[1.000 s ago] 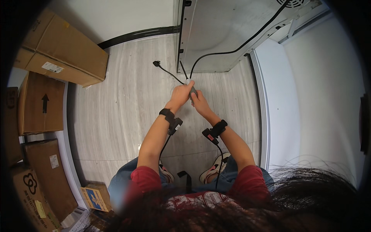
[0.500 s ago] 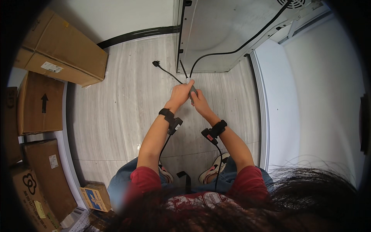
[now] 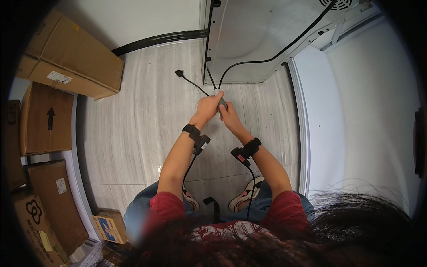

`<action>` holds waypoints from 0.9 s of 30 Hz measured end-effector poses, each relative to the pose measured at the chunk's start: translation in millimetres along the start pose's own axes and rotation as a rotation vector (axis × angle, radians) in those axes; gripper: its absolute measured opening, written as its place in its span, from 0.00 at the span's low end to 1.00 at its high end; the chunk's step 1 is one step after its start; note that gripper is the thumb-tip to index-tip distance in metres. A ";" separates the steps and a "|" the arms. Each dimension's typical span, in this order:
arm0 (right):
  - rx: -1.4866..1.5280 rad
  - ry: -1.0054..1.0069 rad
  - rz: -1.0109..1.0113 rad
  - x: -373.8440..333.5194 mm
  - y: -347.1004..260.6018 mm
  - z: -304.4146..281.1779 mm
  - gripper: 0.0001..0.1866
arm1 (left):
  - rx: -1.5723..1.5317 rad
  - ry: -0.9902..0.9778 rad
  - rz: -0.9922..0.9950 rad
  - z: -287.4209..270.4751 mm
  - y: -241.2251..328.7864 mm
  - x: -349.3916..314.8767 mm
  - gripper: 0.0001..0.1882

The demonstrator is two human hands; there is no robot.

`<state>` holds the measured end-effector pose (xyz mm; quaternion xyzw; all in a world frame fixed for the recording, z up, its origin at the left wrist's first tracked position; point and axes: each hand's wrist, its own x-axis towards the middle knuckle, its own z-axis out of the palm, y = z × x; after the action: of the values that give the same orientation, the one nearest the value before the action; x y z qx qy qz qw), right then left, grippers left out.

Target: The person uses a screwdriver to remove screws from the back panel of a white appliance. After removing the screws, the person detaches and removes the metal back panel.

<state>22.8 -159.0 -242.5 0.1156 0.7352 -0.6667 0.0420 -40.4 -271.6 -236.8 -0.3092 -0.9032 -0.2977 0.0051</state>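
Note:
Both my hands are closed around a screwdriver with a grey handle and a thin dark shaft. My left hand wraps the upper handle; my right hand grips just below it. The shaft points away from me, its tip at the lower left edge of a grey metal appliance panel. Whether the tip sits in a screw is too small to tell. A black power cord comes down the panel to my hands, where part of it is hidden. Its plug lies on the floor to the left.
Cardboard boxes stand along the left side, with a small blue-and-tan box near my left leg. A white wall ledge runs along the right. Each wrist wears a black strapped device with a cable. The floor is pale wood-look.
Hardly anything differs. My right wrist and its strapped device have shifted very slightly left; the screwdriver stays at the panel's edge in both hands.

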 end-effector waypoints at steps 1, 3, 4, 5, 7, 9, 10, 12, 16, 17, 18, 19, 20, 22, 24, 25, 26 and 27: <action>-0.011 0.019 0.007 -0.5 0.6 -1.6 0.18 | 0.002 0.022 0.011 0.0 2.5 0.4 0.23; -0.264 0.134 -0.173 4.8 4.9 -10.2 0.17 | -0.002 0.039 0.035 0.1 7.7 2.4 0.23; -0.388 0.186 -0.263 6.0 3.3 -11.8 0.17 | -0.003 0.035 0.042 -2.2 9.2 2.9 0.24; -0.419 0.176 -0.284 5.5 2.0 -14.1 0.17 | -0.005 0.031 0.049 -4.4 10.9 3.2 0.24; -0.482 0.156 -0.327 4.1 -4.0 -18.4 0.18 | 0.006 0.078 0.043 -5.3 9.7 4.1 0.23; -0.105 0.074 -0.003 1.6 -12.6 -18.4 0.19 | 0.014 0.116 0.032 -3.6 7.8 3.3 0.22; 0.083 0.031 0.157 0.5 -17.6 -18.7 0.20 | 0.016 0.130 0.023 -1.6 6.8 2.6 0.22; 0.223 -0.124 0.366 -3.3 -28.0 -24.7 0.20 | 0.026 0.159 0.003 1.9 3.6 -0.2 0.23; 0.164 -0.146 0.299 -5.7 -26.8 -26.4 0.22 | 0.018 0.161 -0.016 2.6 4.0 0.6 0.28; 0.032 -0.104 0.192 -5.8 -26.3 -26.6 0.23 | 0.010 0.150 -0.023 1.2 4.7 0.8 0.30; -0.101 -0.063 0.086 -5.6 -25.8 -26.6 0.24 | 0.002 0.132 -0.015 0.6 6.6 0.9 0.31; -0.234 -0.018 -0.024 -4.5 -25.5 -27.6 0.24 | -0.008 0.117 -0.003 0.6 8.8 2.9 0.32; -0.288 0.044 -0.092 -3.2 -22.3 -28.8 0.25 | -0.017 0.101 0.009 0.8 11.3 5.0 0.34; -0.397 0.169 -0.225 -1.6 -16.9 -31.2 0.25 | -0.037 0.094 -0.001 1.5 16.9 7.9 0.33; -0.426 0.148 -0.231 0.5 -16.0 -38.7 0.23 | -0.066 0.115 0.014 2.4 23.1 10.4 0.33; -0.437 0.131 -0.236 0.2 -21.0 -37.6 0.22 | -0.078 0.142 0.029 2.8 23.1 10.1 0.32; -0.428 0.130 -0.209 -2.0 -25.1 -35.0 0.22 | -0.091 0.169 0.045 2.9 22.7 9.8 0.32; -0.419 0.130 -0.181 -5.3 -28.6 -32.0 0.21 | -0.072 0.179 0.043 2.5 20.9 9.6 0.31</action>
<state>24.4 -130.3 -210.2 0.0803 0.8661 -0.4916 -0.0422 -35.9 -251.7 -225.7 -0.3005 -0.8810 -0.3564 0.0812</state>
